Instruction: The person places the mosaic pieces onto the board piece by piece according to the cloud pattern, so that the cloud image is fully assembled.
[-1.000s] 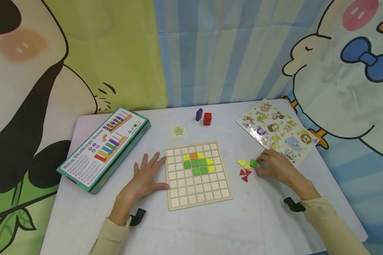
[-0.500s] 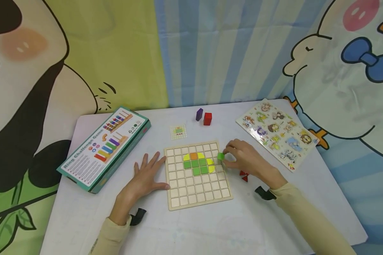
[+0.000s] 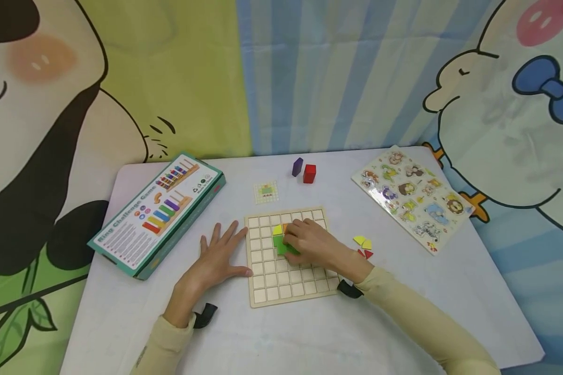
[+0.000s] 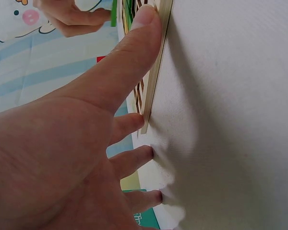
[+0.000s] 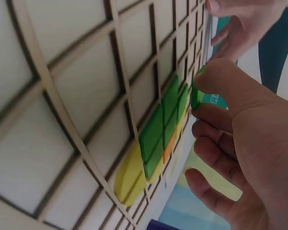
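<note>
A wooden grid board (image 3: 266, 283) lies on the white table, carrying green square tiles (image 5: 153, 136), yellow rounded tiles (image 5: 129, 175) and an orange tile (image 5: 169, 147). Over the board, my right hand (image 3: 316, 245) pinches a green square tile (image 5: 196, 93) between thumb and finger. That tile appears apart from the grid in the right wrist view. My left hand (image 3: 216, 263) rests with fingers spread at the board's left edge, its thumb (image 4: 134, 43) touching the rim. My right hand hides some laid tiles in the head view. Behind the board lies a small pattern card (image 3: 266, 192).
Loose yellow pieces (image 3: 363, 242) and red triangles (image 3: 368, 254) lie right of the board. A green-edged game box (image 3: 169, 208) lies at left. Red (image 3: 309, 174) and purple (image 3: 297, 167) blocks stand at the back, an animal picture board (image 3: 415, 200) at back right.
My right hand has carried the green tile from beside the loose pieces leftward over the board. My left hand stays at the board's edge. The head view has shifted slightly.
</note>
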Available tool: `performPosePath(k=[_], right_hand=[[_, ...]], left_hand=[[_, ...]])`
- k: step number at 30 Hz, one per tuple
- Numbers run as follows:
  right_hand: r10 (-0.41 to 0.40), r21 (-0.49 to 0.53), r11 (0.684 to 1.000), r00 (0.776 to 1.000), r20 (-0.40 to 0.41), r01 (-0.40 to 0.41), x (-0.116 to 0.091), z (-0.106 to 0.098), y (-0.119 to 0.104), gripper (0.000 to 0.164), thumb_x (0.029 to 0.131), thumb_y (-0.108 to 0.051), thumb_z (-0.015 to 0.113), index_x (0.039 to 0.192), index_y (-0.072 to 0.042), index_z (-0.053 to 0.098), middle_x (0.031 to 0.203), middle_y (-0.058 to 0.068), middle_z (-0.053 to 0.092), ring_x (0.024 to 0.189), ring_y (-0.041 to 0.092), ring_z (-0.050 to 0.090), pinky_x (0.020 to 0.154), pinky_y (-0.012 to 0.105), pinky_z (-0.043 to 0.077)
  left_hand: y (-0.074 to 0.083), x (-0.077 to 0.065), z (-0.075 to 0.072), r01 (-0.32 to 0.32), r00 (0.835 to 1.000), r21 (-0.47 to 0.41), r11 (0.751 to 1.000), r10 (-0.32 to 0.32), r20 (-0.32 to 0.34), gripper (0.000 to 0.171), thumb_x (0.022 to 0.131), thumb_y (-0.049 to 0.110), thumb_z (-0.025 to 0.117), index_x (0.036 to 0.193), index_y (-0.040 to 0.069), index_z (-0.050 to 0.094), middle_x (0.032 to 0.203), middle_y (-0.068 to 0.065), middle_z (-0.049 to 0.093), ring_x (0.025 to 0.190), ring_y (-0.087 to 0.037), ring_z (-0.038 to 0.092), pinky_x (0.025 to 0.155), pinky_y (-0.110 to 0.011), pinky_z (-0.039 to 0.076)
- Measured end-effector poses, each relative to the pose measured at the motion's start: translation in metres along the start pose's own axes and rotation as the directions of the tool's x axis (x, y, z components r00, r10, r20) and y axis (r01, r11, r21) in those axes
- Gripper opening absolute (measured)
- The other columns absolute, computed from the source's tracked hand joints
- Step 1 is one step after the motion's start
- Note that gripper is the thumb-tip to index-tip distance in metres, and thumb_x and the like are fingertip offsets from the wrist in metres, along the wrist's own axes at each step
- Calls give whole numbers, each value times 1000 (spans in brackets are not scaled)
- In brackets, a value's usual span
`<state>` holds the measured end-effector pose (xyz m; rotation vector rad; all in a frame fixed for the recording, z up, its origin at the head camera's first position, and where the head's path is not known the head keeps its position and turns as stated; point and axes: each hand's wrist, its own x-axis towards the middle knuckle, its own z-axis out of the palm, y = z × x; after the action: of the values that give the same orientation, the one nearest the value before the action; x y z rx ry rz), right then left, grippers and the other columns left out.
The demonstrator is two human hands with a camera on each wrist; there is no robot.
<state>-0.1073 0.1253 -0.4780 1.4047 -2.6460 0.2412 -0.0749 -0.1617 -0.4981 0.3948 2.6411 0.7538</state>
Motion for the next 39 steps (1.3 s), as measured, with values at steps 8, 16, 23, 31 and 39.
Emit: performPosePath(k=[8,16,23,31,39], right_hand=[[-8,-73,997,1000,12,9,-1,6,-4,22,88,-34,76,98,-15,74,98,-2,66,91,16,58,78,33,49],[7,-44,999,998,58,-5,-2,6,-7,22,91,-35,74,101,-16,76,98,-3,65,90,16,55,78,33,47],[31,-1,1000,997,63,-31,-3,5,-7,25,91,-38,75,105,-17,77,103,-2,67,97,16,58,83,33,49],[122,96,988,992,31,-124,-15,-8,10,19,90,-26,77,104,-13,78,104,1,69,98,18,62,86,34,52],[248,90,965,969,-13,-246,-58,-26,52,17,88,-13,79,103,-8,78,102,6,70,95,21,62,84,38,54]], left_hand=[[2,0,-2,-12,1000,3,1000,12,-6,110,72,46,88,161,18,30,171,-14,11,154,-52,-6,112,-80,-5],[3,1,-2,-11,1000,1,1000,11,-9,110,72,46,89,161,17,31,171,-15,13,154,-52,-5,112,-80,-5],[3,1,-1,-17,1000,9,1000,17,-9,110,72,47,89,161,18,31,171,-15,13,154,-52,-5,112,-81,-4],[2,1,-1,-18,1000,3,1000,18,-9,111,71,46,89,161,17,30,171,-15,12,154,-52,-5,112,-81,-5],[1,-1,0,-8,1000,5,1000,8,-14,110,72,45,89,161,17,31,171,-15,12,154,-52,-5,112,-80,-5]])
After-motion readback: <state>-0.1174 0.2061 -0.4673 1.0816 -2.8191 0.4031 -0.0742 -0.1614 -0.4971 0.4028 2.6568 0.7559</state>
